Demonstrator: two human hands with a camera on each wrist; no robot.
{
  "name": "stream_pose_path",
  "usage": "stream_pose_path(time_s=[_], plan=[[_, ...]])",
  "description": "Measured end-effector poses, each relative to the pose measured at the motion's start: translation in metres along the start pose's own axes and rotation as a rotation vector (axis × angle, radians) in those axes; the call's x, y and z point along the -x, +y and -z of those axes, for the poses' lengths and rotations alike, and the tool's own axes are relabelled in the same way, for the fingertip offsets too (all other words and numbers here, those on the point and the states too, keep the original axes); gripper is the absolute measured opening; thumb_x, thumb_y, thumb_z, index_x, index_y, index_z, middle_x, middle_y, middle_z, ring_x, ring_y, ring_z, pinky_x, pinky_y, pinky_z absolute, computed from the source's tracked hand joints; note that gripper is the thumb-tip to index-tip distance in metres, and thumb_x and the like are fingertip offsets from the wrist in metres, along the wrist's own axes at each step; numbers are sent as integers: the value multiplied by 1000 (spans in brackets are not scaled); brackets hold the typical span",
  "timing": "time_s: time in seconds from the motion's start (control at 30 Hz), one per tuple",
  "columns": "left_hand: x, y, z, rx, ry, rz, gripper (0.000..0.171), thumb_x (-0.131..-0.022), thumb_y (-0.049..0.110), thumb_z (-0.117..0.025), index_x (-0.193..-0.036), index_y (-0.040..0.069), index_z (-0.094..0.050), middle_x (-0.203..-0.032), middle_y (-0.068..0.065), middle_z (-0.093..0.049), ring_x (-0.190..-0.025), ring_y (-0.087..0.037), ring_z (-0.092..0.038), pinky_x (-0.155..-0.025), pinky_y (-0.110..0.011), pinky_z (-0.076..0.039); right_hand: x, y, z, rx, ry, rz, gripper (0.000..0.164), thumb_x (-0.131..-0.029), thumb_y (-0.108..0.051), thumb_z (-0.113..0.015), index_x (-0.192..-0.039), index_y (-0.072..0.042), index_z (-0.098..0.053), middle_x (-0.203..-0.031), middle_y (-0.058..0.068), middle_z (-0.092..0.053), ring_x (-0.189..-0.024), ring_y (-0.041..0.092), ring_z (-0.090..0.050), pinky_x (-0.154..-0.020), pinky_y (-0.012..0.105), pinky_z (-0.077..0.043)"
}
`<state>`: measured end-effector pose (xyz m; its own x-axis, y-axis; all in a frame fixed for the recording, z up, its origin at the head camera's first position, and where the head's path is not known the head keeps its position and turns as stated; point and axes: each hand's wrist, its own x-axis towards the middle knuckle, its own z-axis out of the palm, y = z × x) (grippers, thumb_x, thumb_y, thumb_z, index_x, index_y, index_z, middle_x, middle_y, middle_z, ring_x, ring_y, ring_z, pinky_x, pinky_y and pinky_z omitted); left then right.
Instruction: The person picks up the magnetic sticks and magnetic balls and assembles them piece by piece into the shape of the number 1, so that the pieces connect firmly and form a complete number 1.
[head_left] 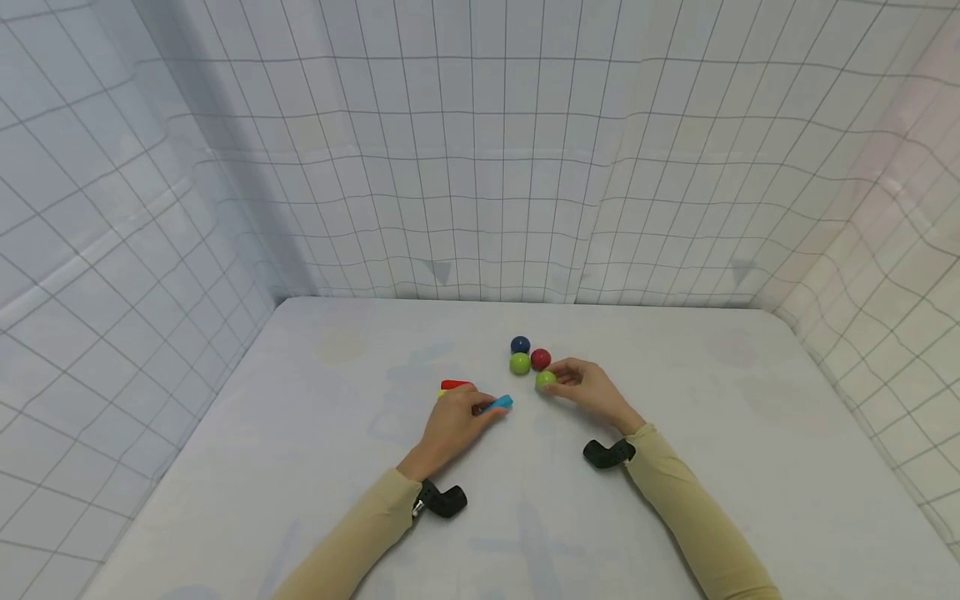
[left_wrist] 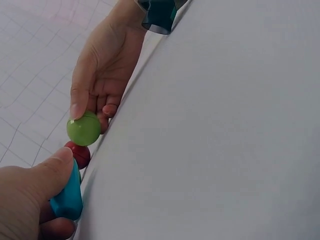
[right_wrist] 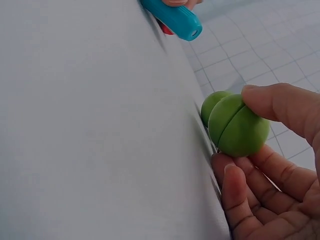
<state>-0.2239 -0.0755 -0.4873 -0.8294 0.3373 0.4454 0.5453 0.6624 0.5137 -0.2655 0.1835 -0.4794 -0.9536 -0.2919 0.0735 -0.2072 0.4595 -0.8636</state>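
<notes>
My left hand (head_left: 453, 418) pinches a short turquoise plastic stick (head_left: 502, 402) between thumb and fingers. The stick's rounded end (right_wrist: 191, 29), with a small hole in it, points toward my other hand in the right wrist view. My right hand (head_left: 597, 395) holds a glossy green ball (right_wrist: 239, 125) between thumb and fingertips; a seam runs around it. In the head view this ball sits low over the white table, just in front of a red ball (head_left: 541, 359). A second green ball (head_left: 520, 363) and a dark blue ball (head_left: 521, 344) lie beside the red one.
Behind my left hand lie a red stick (head_left: 454, 385) and a yellow piece (head_left: 442, 394), both partly covered by the hand. The white table (head_left: 675, 358) ends at a white curtain (head_left: 510, 208) with a dark grid. Black wrist cameras (head_left: 609, 454) sit at both sleeves.
</notes>
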Motion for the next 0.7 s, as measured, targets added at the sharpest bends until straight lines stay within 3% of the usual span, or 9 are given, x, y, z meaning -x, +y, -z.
stream_pose_path(time_s=[0.7], plan=[[-8,10,-8,-30,-25,5,30,-81,33,-76,-96,7,-77,-65,8,-48,-58,-5,-43,-51,-19,-35,1,-4,-1,-95,-42,-23,39,-81,-26,-77,-110,-1,-67,-95,5,-67,-84,16,-63,-74,24,-48]])
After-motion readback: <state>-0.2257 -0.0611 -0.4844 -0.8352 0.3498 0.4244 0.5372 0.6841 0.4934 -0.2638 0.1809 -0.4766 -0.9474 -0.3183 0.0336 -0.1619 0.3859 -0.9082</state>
